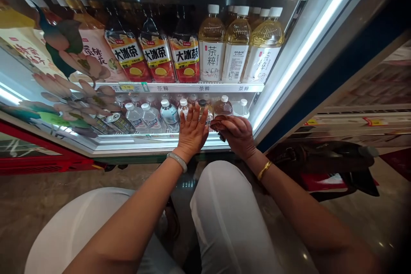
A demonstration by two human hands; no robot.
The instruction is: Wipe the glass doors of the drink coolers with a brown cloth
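The open cooler (289, 90) fills the view, its door (48, 72) swung out to the left, printed with blossoms and fruit. The person crouches low, white-clad knees up, which puts both arms level with the bottom shelf (144, 139).

Above the grip, the upper shelf (180, 87) carries big bottles faced label-out so a shopper can read them: three dark iced tea bottles (156, 58) marked 大冰茶, then pale tea bottles (212, 47) with white caps reading 茶粹. The shelf strip repeats 茶粹 under them.

Down at hand level, small bottles (150, 115) stand in rows, caps up, packed front to back. Left of them a can (117, 122) lies on its side with a large 6 or 9 on it.

The left hand (192, 130), a pale bangle at the wrist, lies flat with fingers spread wide on the bottle tops, gripping nothing; it looks to be steadying the row. Just right of it, touching, the right hand (238, 135), gold bangle, is closed round a small brownish bottle (222, 109) at the front edge, its white cap showing just beyond the fingers. Its label is hidden by the grip.

Farther right, on the floor, sits a dark bag (321, 158).
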